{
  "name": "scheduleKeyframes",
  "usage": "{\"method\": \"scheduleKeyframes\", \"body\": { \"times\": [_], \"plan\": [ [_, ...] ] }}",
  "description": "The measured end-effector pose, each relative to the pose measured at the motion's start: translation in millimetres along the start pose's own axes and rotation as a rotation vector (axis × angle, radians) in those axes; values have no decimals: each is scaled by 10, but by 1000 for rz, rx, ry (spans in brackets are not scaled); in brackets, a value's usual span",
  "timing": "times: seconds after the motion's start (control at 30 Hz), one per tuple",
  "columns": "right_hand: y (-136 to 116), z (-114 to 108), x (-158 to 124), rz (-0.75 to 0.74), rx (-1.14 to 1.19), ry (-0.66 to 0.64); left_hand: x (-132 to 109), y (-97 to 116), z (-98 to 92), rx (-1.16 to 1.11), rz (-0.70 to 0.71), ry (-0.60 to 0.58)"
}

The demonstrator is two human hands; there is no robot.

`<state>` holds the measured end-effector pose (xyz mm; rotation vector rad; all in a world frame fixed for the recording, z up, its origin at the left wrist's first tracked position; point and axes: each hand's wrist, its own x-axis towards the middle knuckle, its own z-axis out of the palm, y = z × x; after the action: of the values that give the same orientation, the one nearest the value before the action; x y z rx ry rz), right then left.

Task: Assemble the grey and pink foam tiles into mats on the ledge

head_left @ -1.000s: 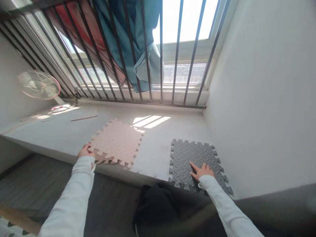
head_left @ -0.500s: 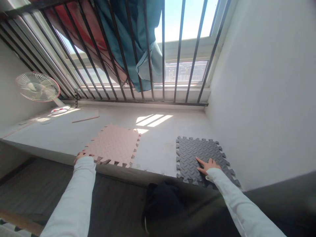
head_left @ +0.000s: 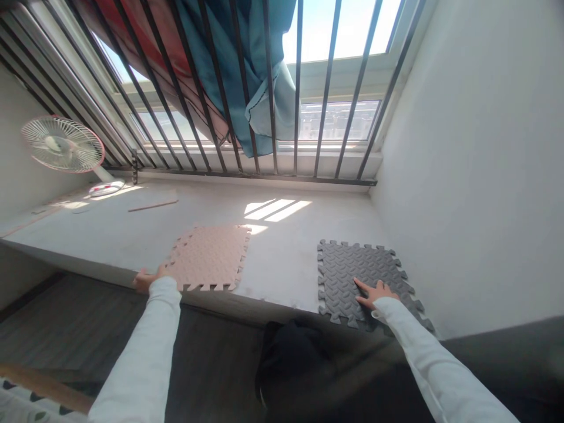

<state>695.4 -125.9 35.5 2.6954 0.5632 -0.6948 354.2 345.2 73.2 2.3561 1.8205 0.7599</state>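
Observation:
A pink foam puzzle mat [head_left: 211,258] lies on the pale ledge, near its front edge. My left hand [head_left: 150,279] is at the mat's front left corner, thumb side against it and fingers reaching left beyond it. To the right, a dark grey foam puzzle mat [head_left: 343,270] rests flat close to the wall. My right hand [head_left: 374,291] lies on that grey mat with fingers spread, index finger stretched toward its middle. Bare ledge separates the two mats.
Black metal railing [head_left: 298,117] runs along the back, with blue and red curtains [head_left: 253,88] behind it. A white fan [head_left: 64,144] stands at the far left. One thin pink strip [head_left: 153,206] lies on the ledge [head_left: 282,258]. A white wall [head_left: 476,176] bounds the right.
The pink mat has turned, its left corner shifting right and its sides squaring with the ledge. My left hand has moved slightly right. My right hand stays on the grey mat.

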Motion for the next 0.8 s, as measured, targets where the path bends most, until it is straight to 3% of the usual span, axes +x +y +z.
{"method": "scheduleKeyframes", "body": {
  "times": [0.07,0.2,0.3,0.6,0.8],
  "plan": [
    [-6,-9,-13,7,-4,2,-195,237,75,-65,-35,41],
    [-15,-22,-33,15,-15,12,-727,679,271,-71,648,-472],
    [-14,-23,-25,9,-2,4,-998,838,381,100,880,-633],
    [5,35,54,-6,3,11,-934,974,402,293,722,-635],
    [2,28,23,-21,1,21,-796,895,380,320,622,-563]
  ]
}}
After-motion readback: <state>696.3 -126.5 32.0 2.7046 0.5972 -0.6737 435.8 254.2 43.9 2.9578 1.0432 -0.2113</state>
